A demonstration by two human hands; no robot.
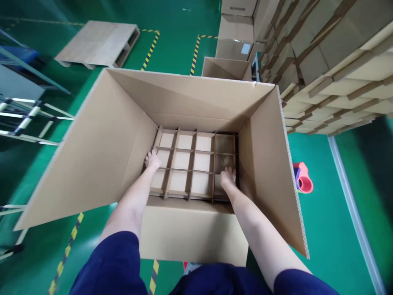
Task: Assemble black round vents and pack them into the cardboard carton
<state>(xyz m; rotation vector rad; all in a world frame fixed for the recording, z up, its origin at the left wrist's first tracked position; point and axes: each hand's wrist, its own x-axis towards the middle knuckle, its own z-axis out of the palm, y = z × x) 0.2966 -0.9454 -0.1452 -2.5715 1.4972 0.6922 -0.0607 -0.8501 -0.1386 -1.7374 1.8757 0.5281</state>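
A large open cardboard box (190, 92) stands in front of me with its flaps spread outward. Down inside it sits a cardboard divider (184, 149), a grid of square cells with pale bottoms. My left hand (152, 159) reaches in along the left wall, its fingers closed over the divider's left edge. On the opposite side, my right hand (228, 177) has its fingers curled onto the divider near the right edge. The right column of cells lies in shadow. Some fingertips of both hands are hidden by the divider.
Flattened cartons (344, 69) are stacked high at the right, beside closed boxes (235, 37). A wooden pallet (98, 39) lies on the green floor at the back left. A tube-frame rack (27, 116) stands left; a red tape dispenser (304, 180) is at right.
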